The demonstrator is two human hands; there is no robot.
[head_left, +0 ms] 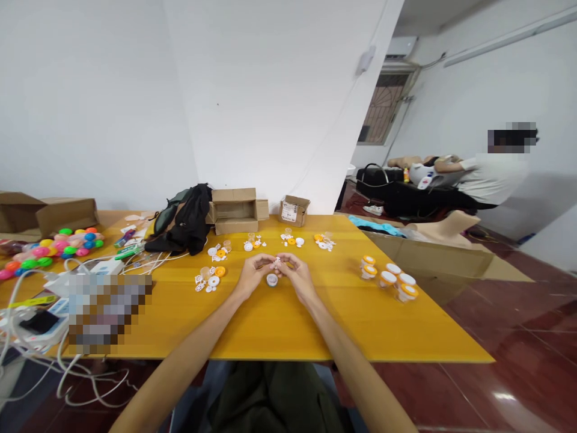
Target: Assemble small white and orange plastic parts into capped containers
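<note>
Over the middle of the wooden table, my left hand (255, 272) and my right hand (296, 274) meet fingertip to fingertip. Pinched between them is a small white plastic piece (277, 263), partly hidden by the fingers, so its exact kind is unclear. Just below it on the table stands a small round clear cup (271, 280). Beyond and to the left lie groups of loose parts: a white disc (213, 281), an orange ring (220, 272) and small white cut-out pieces (199, 282). Similar groups sit farther back.
Several orange-and-white lidded cups (407, 291) stand at the table's right. Cardboard boxes (234, 210) and a dark bag (192, 219) line the back. Coloured balls (67, 245), power strips (58, 310) and white cables crowd the left. A person (491, 171) sits at the far right.
</note>
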